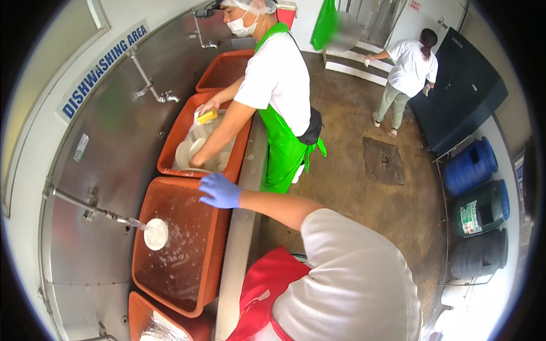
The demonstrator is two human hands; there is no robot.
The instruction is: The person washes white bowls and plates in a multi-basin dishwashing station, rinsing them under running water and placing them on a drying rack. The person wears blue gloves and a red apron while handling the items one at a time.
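Observation:
My right hand (219,190), in a blue glove, reaches over the near corner of an orange plastic tub (187,313), fingers apart with nothing visible in them. My left hand is out of view. Water in this tub is rippled and bubbly. From a wall faucet (128,220) a stream runs onto a small white round dish (156,234) at the tub's wall side. Beyond my hand, a second orange tub (163,160) holds several pale plates (184,154) in cloudy water. A co-worker's hands are in it, one with a yellow sponge (207,116).
Close beside my right hand stands a co-worker in a green apron (277,145). More orange tubs (224,70) line the steel wall (106,170). A metal ledge (239,255) runs along their front. Another person (409,68) is near the steps (354,70). Drums (471,166) stand far right.

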